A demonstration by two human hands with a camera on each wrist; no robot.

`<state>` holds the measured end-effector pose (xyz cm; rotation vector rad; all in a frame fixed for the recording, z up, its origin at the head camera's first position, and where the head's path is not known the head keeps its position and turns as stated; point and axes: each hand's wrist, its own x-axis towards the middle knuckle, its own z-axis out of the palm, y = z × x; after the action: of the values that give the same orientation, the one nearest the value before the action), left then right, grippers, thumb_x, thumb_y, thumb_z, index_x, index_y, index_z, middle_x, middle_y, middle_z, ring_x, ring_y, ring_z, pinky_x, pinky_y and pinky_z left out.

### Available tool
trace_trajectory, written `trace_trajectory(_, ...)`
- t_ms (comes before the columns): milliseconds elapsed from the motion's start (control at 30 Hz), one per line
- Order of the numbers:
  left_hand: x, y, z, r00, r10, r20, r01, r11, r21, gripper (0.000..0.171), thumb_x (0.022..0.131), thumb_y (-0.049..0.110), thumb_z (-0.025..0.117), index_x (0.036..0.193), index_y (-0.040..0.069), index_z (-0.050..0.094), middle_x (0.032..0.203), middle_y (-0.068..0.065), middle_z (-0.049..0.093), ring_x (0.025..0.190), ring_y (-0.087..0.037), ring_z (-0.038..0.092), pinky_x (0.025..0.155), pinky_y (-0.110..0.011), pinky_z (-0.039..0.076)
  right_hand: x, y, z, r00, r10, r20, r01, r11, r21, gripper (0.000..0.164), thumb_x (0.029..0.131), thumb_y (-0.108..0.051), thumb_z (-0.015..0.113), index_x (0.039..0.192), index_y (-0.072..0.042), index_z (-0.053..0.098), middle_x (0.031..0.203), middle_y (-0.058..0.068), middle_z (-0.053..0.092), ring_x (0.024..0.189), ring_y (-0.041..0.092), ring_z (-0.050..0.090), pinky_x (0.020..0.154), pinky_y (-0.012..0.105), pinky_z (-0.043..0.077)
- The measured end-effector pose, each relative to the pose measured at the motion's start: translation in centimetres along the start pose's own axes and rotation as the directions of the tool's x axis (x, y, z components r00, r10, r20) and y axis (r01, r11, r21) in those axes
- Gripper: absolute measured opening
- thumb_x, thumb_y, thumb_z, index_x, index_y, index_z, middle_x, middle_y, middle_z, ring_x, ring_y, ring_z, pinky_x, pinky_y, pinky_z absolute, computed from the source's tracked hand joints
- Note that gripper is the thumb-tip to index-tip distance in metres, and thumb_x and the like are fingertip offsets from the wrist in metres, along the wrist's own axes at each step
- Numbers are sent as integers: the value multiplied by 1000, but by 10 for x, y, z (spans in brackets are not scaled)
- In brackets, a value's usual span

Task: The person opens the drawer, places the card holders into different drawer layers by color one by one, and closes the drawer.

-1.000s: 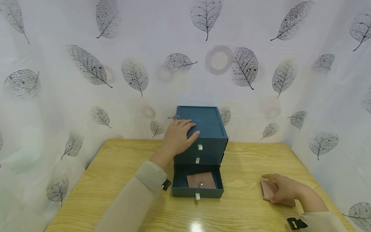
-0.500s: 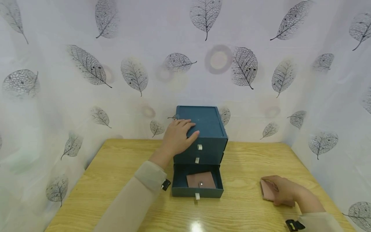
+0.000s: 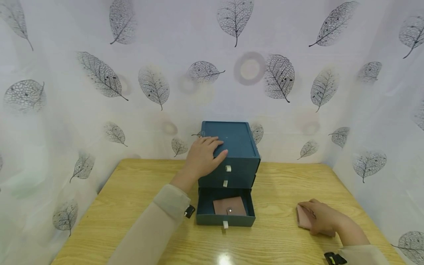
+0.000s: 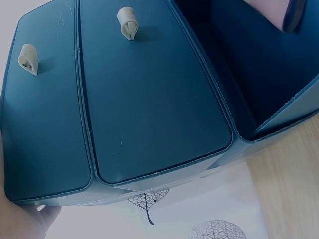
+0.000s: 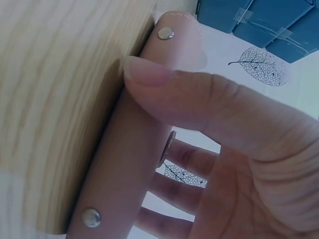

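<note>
A dark blue drawer box [image 3: 228, 140] has its bottom drawer [image 3: 226, 220] pulled out. In that drawer lies a pink wallet [image 3: 230, 206] with a snap; only a corner of the wallet [image 4: 273, 11] enters the left wrist view. My left hand [image 3: 203, 156] rests on the box's top at its left front edge, fingers extended. At the right of the table, my right hand [image 3: 322, 217] grips a pink leather case [image 3: 304, 217]. In the right wrist view, my thumb presses the case [image 5: 124, 149] between two silver studs, other fingers on its far side. Its lower edge is close against the wood.
The wooden table [image 3: 142, 206] reaches back to a white leaf-print curtain [image 3: 185, 33]. White pull tabs [image 3: 228, 168] mark the upper drawers, which are closed.
The right hand and the pink case have shifted slightly left. The left hand, drawer box and wallet have stayed put.
</note>
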<state>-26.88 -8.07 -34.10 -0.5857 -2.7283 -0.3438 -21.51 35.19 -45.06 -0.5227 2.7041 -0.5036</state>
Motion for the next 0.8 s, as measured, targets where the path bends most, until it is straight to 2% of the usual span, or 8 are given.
trace_trajectory(233, 1, -1, 2, 1000, -2, 0, 2, 1000, 8, 55, 103, 55, 43, 145, 20, 55, 152, -3, 47, 141, -26, 39, 120, -46, 26, 2, -3, 1, 1000, 10, -26, -10, 1000, -14, 88, 61, -6, 90, 140, 6, 51, 114, 12, 57, 94, 24, 55, 78, 42, 51)
trace_trajectory(400, 2, 0, 3, 1000, -5, 6, 5, 1000, 4, 55, 103, 54, 43, 145, 20, 54, 153, -3, 46, 142, -26, 39, 120, -46, 25, 2, -6, 2, 998, 1, -65, -3, 999, -32, 90, 62, -13, 92, 140, 8, 50, 117, 16, 58, 98, 27, 59, 83, 47, 53)
trace_trajectory(700, 1, 0, 2, 1000, -4, 3, 4, 1000, -1, 55, 103, 54, 43, 145, 20, 54, 153, -3, 46, 142, -26, 38, 120, -47, 24, 7, -13, 2, 985, -70, -155, 62, 997, -52, 93, 67, -22, 92, 142, 10, 47, 121, 22, 58, 107, 37, 61, 90, 55, 52)
trace_trajectory(800, 1, 0, 3, 1000, -4, 2, 4, 1000, -4, 55, 103, 54, 43, 145, 20, 54, 153, -3, 46, 142, -26, 38, 121, -47, 24, 8, -18, 2, 974, -112, -196, 100, 993, -68, 90, 69, -22, 90, 142, 8, 48, 120, 19, 59, 106, 34, 61, 88, 51, 53)
